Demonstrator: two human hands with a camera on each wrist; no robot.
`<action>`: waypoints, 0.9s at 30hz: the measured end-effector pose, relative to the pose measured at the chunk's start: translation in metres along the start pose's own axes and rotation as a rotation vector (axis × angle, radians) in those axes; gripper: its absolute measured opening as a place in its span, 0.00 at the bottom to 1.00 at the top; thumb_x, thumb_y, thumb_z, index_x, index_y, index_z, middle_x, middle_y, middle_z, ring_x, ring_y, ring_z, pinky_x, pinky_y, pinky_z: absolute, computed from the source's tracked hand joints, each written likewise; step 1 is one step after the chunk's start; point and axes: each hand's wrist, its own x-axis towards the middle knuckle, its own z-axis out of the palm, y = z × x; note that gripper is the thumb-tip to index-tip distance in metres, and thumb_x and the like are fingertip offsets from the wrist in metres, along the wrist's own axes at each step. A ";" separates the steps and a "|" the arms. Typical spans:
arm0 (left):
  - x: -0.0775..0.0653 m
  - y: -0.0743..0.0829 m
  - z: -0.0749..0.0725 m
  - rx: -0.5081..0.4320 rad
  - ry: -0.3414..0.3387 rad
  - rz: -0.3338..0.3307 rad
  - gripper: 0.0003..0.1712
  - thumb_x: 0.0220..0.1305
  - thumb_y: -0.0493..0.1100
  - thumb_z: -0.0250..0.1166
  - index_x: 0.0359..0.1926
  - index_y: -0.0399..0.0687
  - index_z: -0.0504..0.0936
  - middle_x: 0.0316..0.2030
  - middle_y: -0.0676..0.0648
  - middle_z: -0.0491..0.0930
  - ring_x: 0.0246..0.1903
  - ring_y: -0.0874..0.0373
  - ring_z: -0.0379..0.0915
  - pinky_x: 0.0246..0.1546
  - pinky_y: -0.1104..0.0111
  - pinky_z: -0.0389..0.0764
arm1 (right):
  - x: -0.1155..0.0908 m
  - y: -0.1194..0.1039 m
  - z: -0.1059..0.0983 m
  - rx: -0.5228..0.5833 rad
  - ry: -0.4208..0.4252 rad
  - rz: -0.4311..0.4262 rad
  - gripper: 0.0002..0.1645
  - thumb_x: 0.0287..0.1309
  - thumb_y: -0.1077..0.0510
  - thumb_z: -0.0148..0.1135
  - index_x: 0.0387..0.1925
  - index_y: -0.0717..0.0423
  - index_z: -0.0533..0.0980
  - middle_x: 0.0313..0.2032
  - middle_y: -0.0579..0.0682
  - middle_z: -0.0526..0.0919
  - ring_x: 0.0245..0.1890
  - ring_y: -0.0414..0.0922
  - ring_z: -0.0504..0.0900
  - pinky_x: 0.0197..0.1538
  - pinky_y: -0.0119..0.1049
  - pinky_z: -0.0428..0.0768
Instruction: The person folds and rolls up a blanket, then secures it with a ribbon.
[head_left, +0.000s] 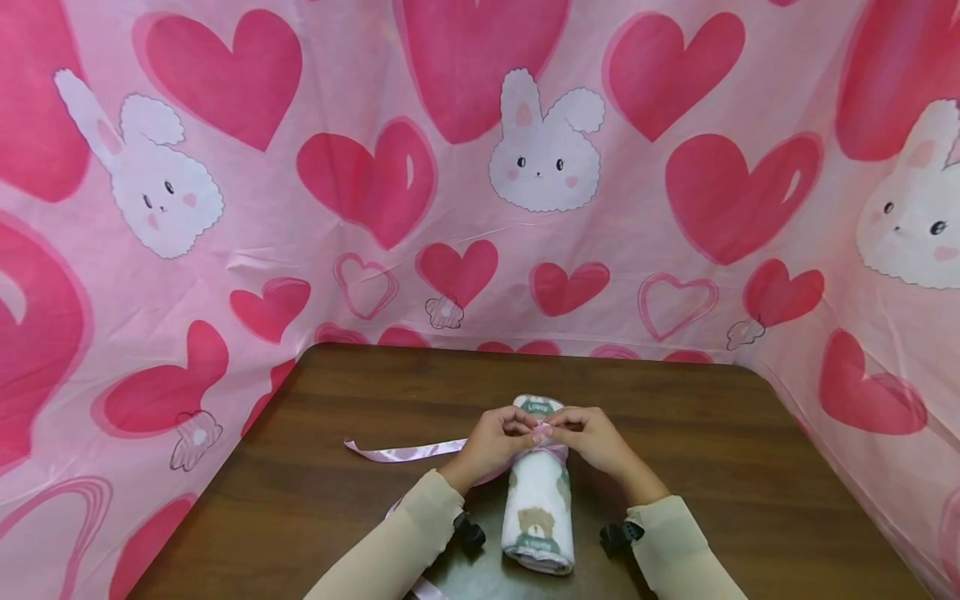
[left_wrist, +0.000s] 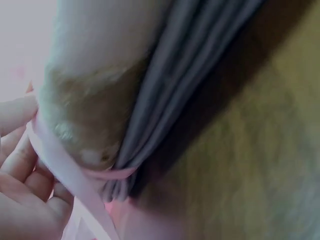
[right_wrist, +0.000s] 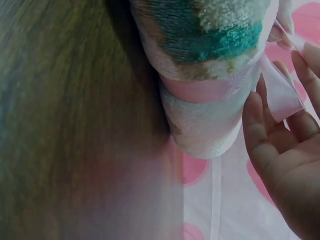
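A white rolled towel (head_left: 537, 500) with bear prints and green patches lies lengthwise on the table. Round its far part runs a pink satin ribbon (right_wrist: 200, 91). My left hand (head_left: 486, 447) pinches the ribbon on top of the roll, and in the left wrist view a strand (left_wrist: 64, 167) passes down from the fingertips. From the other side my right hand (head_left: 600, 443) holds ribbon too; a loop (right_wrist: 280, 95) of it lies among the fingers in the right wrist view. The fingertips of both hands meet above the towel, hiding the crossing of the strands.
A loose ribbon tail (head_left: 408, 453) stretches left across the brown wooden table (head_left: 712, 467). Another piece of ribbon (head_left: 427, 588) shows by the left sleeve at the near edge. Pink cloth (head_left: 465, 208) with hearts and rabbits hangs behind and at both sides.
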 end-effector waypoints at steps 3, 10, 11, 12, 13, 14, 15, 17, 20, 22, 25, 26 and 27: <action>-0.002 0.002 -0.003 0.011 -0.020 -0.030 0.09 0.58 0.35 0.71 0.39 0.38 0.84 0.29 0.46 0.84 0.30 0.59 0.77 0.31 0.70 0.78 | -0.001 0.002 0.000 0.029 0.013 0.000 0.07 0.59 0.67 0.65 0.38 0.69 0.82 0.38 0.60 0.84 0.37 0.43 0.81 0.39 0.34 0.80; -0.004 -0.001 -0.006 0.102 -0.025 -0.054 0.07 0.59 0.35 0.70 0.38 0.36 0.85 0.27 0.49 0.82 0.29 0.62 0.76 0.30 0.70 0.77 | -0.001 0.003 -0.001 0.051 0.020 0.000 0.07 0.59 0.67 0.65 0.38 0.70 0.82 0.37 0.59 0.84 0.36 0.41 0.80 0.38 0.33 0.79; -0.004 -0.001 -0.006 0.107 -0.021 -0.054 0.07 0.59 0.35 0.70 0.38 0.35 0.85 0.27 0.49 0.82 0.29 0.62 0.76 0.31 0.70 0.77 | -0.001 0.003 0.000 0.050 0.018 0.009 0.07 0.58 0.67 0.65 0.38 0.69 0.82 0.37 0.58 0.84 0.36 0.41 0.80 0.38 0.33 0.79; -0.004 -0.001 -0.005 0.120 -0.013 -0.053 0.07 0.59 0.34 0.70 0.38 0.35 0.86 0.27 0.50 0.82 0.29 0.62 0.76 0.30 0.70 0.77 | -0.001 0.003 0.000 0.051 0.014 0.016 0.08 0.58 0.67 0.66 0.38 0.69 0.82 0.36 0.58 0.84 0.35 0.42 0.80 0.37 0.33 0.79; -0.004 0.000 -0.005 0.125 -0.007 -0.053 0.07 0.58 0.34 0.70 0.37 0.35 0.86 0.27 0.50 0.82 0.29 0.62 0.76 0.31 0.70 0.77 | -0.001 0.003 0.000 0.049 0.008 0.025 0.08 0.57 0.67 0.66 0.39 0.69 0.82 0.36 0.57 0.84 0.35 0.42 0.79 0.37 0.33 0.79; -0.004 0.001 -0.004 0.132 -0.003 -0.052 0.06 0.58 0.34 0.70 0.37 0.35 0.85 0.26 0.50 0.82 0.29 0.63 0.76 0.31 0.70 0.78 | -0.001 0.003 0.000 0.051 0.000 0.034 0.09 0.57 0.67 0.67 0.39 0.68 0.82 0.36 0.56 0.84 0.35 0.42 0.79 0.37 0.33 0.79; -0.005 0.002 -0.003 0.145 0.001 -0.053 0.06 0.58 0.33 0.70 0.37 0.34 0.85 0.26 0.51 0.82 0.28 0.63 0.76 0.31 0.69 0.78 | -0.001 0.002 0.001 0.051 -0.007 0.041 0.09 0.57 0.66 0.67 0.40 0.68 0.82 0.36 0.55 0.83 0.35 0.42 0.79 0.37 0.34 0.79; -0.005 0.005 -0.002 0.160 0.003 -0.050 0.06 0.58 0.33 0.69 0.36 0.33 0.85 0.26 0.50 0.82 0.28 0.63 0.76 0.32 0.67 0.79 | -0.002 0.001 0.002 0.042 -0.013 0.041 0.10 0.57 0.66 0.67 0.40 0.68 0.82 0.35 0.54 0.84 0.34 0.41 0.79 0.36 0.36 0.80; -0.006 0.009 -0.002 0.182 0.002 -0.034 0.06 0.58 0.32 0.69 0.37 0.32 0.85 0.26 0.48 0.82 0.28 0.63 0.76 0.33 0.63 0.79 | -0.002 -0.001 0.003 0.029 -0.004 0.021 0.08 0.58 0.66 0.66 0.39 0.68 0.82 0.34 0.55 0.84 0.33 0.41 0.79 0.37 0.42 0.81; -0.006 0.010 -0.005 0.209 0.004 -0.021 0.06 0.59 0.33 0.69 0.37 0.35 0.86 0.27 0.48 0.83 0.28 0.64 0.75 0.32 0.64 0.79 | -0.002 -0.001 0.004 0.006 0.010 0.008 0.08 0.59 0.66 0.65 0.38 0.68 0.83 0.33 0.56 0.84 0.32 0.40 0.78 0.36 0.42 0.80; -0.003 0.010 -0.013 0.235 0.008 0.008 0.06 0.61 0.35 0.68 0.39 0.38 0.87 0.29 0.48 0.83 0.28 0.63 0.75 0.31 0.66 0.78 | 0.000 0.004 0.005 -0.009 0.020 0.007 0.07 0.60 0.66 0.64 0.37 0.69 0.83 0.33 0.57 0.84 0.32 0.39 0.78 0.35 0.38 0.79; -0.002 0.011 -0.016 0.244 0.013 0.017 0.06 0.61 0.36 0.68 0.39 0.39 0.87 0.30 0.48 0.83 0.29 0.63 0.75 0.32 0.66 0.79 | 0.001 0.008 0.005 -0.017 0.026 0.011 0.07 0.60 0.66 0.64 0.37 0.69 0.83 0.33 0.56 0.84 0.33 0.40 0.77 0.35 0.36 0.79; 0.000 0.011 -0.020 0.246 0.018 0.025 0.06 0.62 0.37 0.68 0.39 0.39 0.86 0.30 0.47 0.83 0.29 0.61 0.75 0.33 0.66 0.80 | 0.003 0.013 0.005 -0.019 0.032 0.018 0.07 0.60 0.65 0.64 0.37 0.68 0.83 0.33 0.56 0.84 0.33 0.40 0.77 0.35 0.35 0.78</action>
